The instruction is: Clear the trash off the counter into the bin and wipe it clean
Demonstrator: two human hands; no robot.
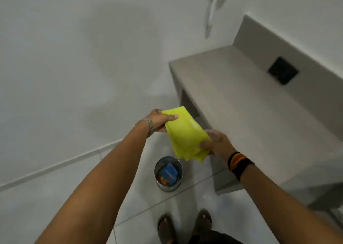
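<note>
A bright yellow cloth point(185, 134) hangs folded in the air between both hands, left of the counter's near corner. My left hand point(159, 120) pinches its upper left edge. My right hand point(216, 143) grips its lower right part. The grey counter point(241, 102) runs along the right side, and its top shows no loose items. On the floor below the cloth stands a round metal mesh bin point(168, 173) holding a blue packet and other colourful wrappers.
A black square socket plate point(283, 70) is set in the counter's raised back. A white wall fills the left. Pale floor tiles lie below, with my sandalled feet point(184, 225) at the bottom edge, just behind the bin.
</note>
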